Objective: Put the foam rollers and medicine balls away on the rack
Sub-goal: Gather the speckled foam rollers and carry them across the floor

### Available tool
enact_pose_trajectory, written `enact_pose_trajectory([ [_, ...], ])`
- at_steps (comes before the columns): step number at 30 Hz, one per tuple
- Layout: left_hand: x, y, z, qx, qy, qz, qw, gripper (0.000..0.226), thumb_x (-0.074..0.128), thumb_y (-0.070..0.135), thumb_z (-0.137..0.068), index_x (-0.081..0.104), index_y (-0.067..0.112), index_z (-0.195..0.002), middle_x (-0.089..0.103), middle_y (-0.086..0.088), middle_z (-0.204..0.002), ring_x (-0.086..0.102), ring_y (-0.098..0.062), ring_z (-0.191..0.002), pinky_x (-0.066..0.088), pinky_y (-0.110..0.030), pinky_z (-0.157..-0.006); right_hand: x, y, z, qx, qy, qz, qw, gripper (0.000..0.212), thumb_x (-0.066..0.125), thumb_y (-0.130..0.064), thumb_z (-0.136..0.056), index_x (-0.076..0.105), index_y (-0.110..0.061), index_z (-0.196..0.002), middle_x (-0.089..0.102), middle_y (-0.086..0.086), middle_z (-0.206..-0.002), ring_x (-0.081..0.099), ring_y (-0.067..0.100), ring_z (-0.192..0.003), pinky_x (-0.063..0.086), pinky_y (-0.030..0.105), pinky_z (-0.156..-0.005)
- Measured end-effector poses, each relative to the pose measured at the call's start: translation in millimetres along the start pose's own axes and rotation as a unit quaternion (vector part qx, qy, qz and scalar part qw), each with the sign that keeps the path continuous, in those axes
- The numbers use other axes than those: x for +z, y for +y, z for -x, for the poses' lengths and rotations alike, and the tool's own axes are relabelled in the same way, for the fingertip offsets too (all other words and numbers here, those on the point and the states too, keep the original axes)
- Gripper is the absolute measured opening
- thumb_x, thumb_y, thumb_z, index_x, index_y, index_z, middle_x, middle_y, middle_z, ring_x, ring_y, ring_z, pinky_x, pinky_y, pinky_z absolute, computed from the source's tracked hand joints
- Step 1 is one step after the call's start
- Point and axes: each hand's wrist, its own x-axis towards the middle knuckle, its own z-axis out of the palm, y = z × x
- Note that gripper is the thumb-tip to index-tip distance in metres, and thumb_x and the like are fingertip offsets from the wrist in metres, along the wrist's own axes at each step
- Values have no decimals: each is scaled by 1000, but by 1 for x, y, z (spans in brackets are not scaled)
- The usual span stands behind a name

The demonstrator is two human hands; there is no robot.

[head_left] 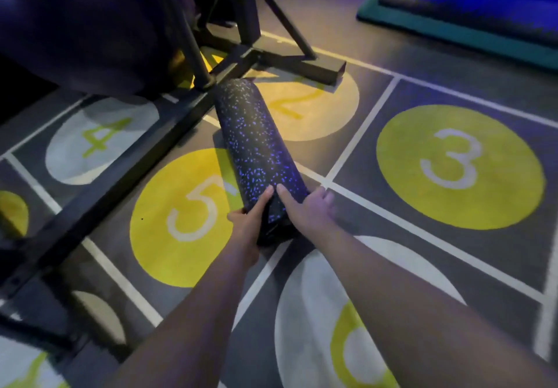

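A person's left forearm (pixel 193 312) and right forearm (pixel 407 294) were bare along their whole visible length, from the bottom of the frame to the wrists just short of the foam roller (pixel 256 146). The left hand (pixel 247 224), at the roller's near-left side, was bare as well, a short-trimmed nail showing on its thumb. The right hand (pixel 305 209), at the roller's near-right side, was likewise bare, with a trimmed thumbnail and a rounded row of knuckles on the side away from the roller. Dim light and blur hid finer detail.
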Motion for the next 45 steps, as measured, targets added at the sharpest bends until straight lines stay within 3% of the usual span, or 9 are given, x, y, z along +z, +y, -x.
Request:
enact_pose_trajectory([
  [8, 55, 2, 136, 131, -165, -51, 976, 28, 83, 34, -82, 60, 20, -90, 77, -2, -87, 75, -19, -72, 64, -41, -69, -129, 23, 97, 136, 37, -55, 988, 132, 47, -102, -48, 51, -13, -145, 40, 16, -147, 46, 39, -133, 44, 47, -111],
  [11, 111, 7, 208, 152, -269, -70, 948, 38, 86, 40, -76, 62, 16, -92, 75, -10, -95, 75, -27, -84, 62, -49, -75, -216, 40, 144, 127, 139, -183, 965, 135, 62, -96, -35, 54, -10, -138, 62, 9, -135, 62, 31, -121, 50, 41, -105],
  [16, 206, -18, 335, 203, -379, -123, 894, 91, 86, 75, -47, 55, 26, -116, 71, -9, -119, 74, -24, -100, 60, -46, -89, -363, 83, 255, 91, 255, -240, 932, 114, 68, -85, -60, 55, -5, -140, 62, 11, -134, 62, 29, -122, 48, 35, -106],
  [21, 239, -103, 494, 205, -492, -217, 818, 44, 81, 49, -79, 53, 28, -105, 67, -3, -119, 70, -15, -94, 57, -28, -66, -442, 196, 391, 98, 326, -312, 887, 116, 76, -85, -49, 56, -14, -138, 67, 4, -125, 67, 18, -103, 50, 25, -83],
  [26, 269, -251, 624, 189, -615, -323, 694, 43, 68, 42, -93, 47, 28, -127, 67, 14, -105, 70, 5, -71, 53, -18, -52, -480, 356, 522, 142, 457, -400, 782, 119, 77, -75, -63, 33, -9, -151, 54, 6, -145, 58, 26, -125, 48, 34, -103],
  [31, 289, -415, 701, 209, -661, -449, 564, 75, 72, 74, -70, 50, 48, -137, 69, 8, -128, 68, -17, -114, 52, -47, -104, -482, 518, 610, 223, 550, -419, 687, 121, 75, -77, -55, 33, -16, -150, 57, 6, -143, 58, 26, -126, 45, 37, -108],
  [37, 295, -561, 776, 334, -693, -587, 255, 56, 53, 23, -96, 43, 36, -150, 57, 0, -145, 55, -18, -133, 42, -30, -111, -447, 680, 669, 485, 529, -376, 586, 129, 70, -84, -61, 3, -32, -159, 41, 26, -144, 47, 44, -128, 39, 51, -106],
  [40, 299, -622, 789, 361, -674, -631, 129, 61, 48, 10, -95, 42, 28, -153, 53, -5, -150, 53, -23, -135, 38, -26, -108, -427, 738, 684, 588, 449, -326, 589, 129, 61, -89, -63, -13, -41, -157, 33, 25, -145, 43, 44, -128, 38, 53, -106],
  [45, 304, -686, 781, 370, -649, -663, 53, 74, 57, 5, -87, 37, 25, -156, 46, -2, -156, 47, -19, -140, 33, -22, -112, -382, 783, 642, 515, 373, -378, 673, 132, 73, -69, -73, -37, -45, -141, 32, 24, -142, 41, 38, -131, 36, 45, -112],
])
